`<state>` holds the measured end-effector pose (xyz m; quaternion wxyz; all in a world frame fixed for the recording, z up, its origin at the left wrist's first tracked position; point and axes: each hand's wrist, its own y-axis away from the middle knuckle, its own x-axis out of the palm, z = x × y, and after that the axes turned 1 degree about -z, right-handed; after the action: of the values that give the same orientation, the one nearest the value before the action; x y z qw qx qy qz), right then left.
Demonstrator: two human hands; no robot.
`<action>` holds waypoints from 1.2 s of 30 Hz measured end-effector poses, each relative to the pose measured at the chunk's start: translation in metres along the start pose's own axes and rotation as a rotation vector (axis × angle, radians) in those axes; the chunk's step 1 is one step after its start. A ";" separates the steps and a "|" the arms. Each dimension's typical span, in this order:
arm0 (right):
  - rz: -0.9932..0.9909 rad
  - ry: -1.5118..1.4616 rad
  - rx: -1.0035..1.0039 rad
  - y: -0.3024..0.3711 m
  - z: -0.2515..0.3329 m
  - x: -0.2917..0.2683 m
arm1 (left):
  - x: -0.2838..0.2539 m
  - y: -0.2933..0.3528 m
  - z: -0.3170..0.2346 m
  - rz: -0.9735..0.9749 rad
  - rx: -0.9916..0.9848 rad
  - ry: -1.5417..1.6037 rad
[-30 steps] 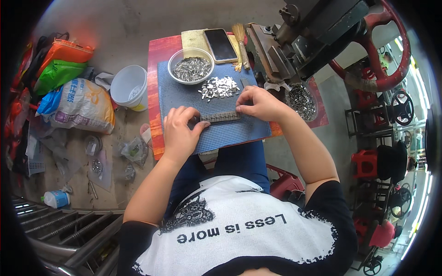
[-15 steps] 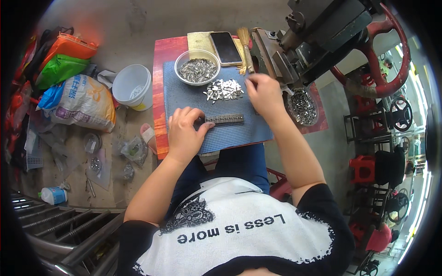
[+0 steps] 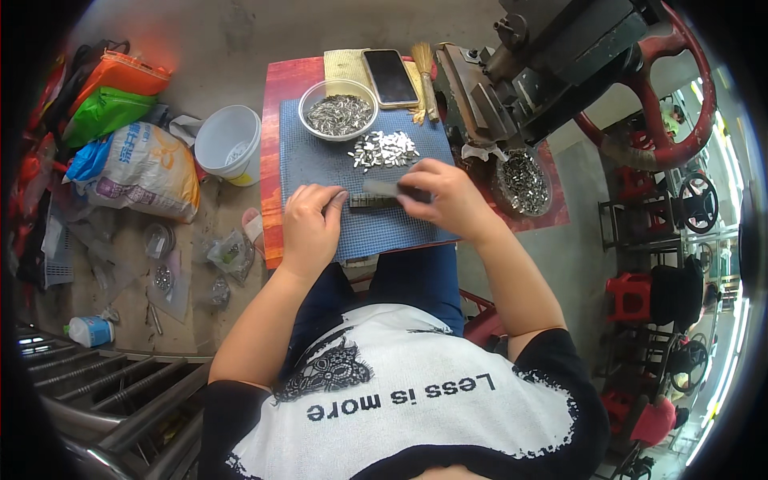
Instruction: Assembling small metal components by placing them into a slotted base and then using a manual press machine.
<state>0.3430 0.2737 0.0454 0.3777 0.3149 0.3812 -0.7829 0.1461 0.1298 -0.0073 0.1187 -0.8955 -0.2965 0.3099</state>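
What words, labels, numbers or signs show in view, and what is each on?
I won't copy wording out, but lettering shows here:
White-and-black shirt: one large dark line, clear, upside down in view.
White-and-orange sack: blue characters, slanted.
White-and-blue container: label too small to read.
Phone: dark screen, no readable text.

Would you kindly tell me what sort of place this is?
Probably a metalworking workshop: a heavy machine with a red handwheel stands by the table, a bowl holds small shiny pieces, and more dark wheels appear at the right.
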 end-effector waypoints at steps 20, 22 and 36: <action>0.284 -0.047 -0.032 -0.007 -0.001 0.003 | -0.005 -0.002 -0.012 0.230 0.093 -0.185; 0.247 -0.076 -0.034 -0.003 -0.004 0.000 | -0.004 -0.009 -0.015 0.276 0.092 -0.150; -0.480 0.447 0.496 -0.016 -0.047 -0.104 | 0.150 -0.142 -0.098 0.293 0.209 0.211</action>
<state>0.3933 0.3565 0.1083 0.0048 0.4610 0.3164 -0.8291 0.2368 0.3304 0.0526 0.1950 -0.9394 -0.1153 0.2574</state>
